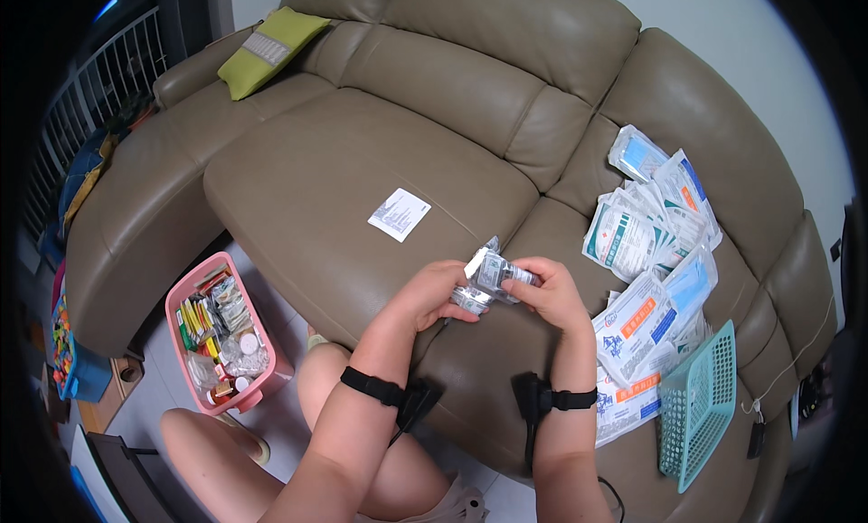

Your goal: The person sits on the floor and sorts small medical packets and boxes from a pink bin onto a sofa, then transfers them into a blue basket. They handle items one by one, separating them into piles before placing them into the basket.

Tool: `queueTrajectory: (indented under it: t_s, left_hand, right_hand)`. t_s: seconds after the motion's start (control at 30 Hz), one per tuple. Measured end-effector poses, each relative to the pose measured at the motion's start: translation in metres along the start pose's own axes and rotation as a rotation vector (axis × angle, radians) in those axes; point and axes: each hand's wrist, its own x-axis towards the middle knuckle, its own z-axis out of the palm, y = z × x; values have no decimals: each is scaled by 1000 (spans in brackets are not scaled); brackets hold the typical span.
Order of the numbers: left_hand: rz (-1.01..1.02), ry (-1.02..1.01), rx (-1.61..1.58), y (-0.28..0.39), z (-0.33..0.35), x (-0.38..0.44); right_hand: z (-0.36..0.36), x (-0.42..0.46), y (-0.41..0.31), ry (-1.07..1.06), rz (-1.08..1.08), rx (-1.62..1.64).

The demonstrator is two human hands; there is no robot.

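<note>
My left hand (pixel 437 294) grips a small silvery packet (pixel 472 298) above the front of the sofa seat. Between thumb and fingers, my right hand (pixel 553 294) pinches another shiny plastic-and-foil packet (pixel 498 275), which overlaps the left one. Both packets bear print too small to make out, and the fingers cover part of them. Beyond my hands a white printed leaflet (pixel 400 214) lies flat on the brown leather sofa (pixel 319 163). To the right, packs of medical face masks (pixel 634 323) and smaller white-and-green packets (pixel 620 238) lie in a loose heap.
A teal perforated plastic basket (pixel 698 408) leans on its side by the mask packs. On the floor at left stands a pink plastic bin (pixel 178 319) full of medicine boxes, bottles and bags. A green cushion (pixel 271 52) rests at the sofa's far end. A cable (pixel 790 353) hangs at right.
</note>
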Motion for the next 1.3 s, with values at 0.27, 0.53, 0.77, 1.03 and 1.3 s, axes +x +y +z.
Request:
queueTrajectory:
  t_s: [0.27,0.53,0.77,1.03,1.3]
  left_hand:
    - [-26,-79,83,2,10,-5]
    - [155,-118,0,-5,4,1]
    - [357,-68,-388,5,5,-32]
    - [432,163,-291,25,-48,-123]
    - [760,259,-824,0,-167,-214]
  right_hand:
    - [-4,1,15,-73,78,-181]
    - [1,10,17,147,-238,91]
    - [38,12,-42,-20,143,277]
    - [171,64,-95,-128,-327,-476]
    - [354,85,-98,-468,-398,-665]
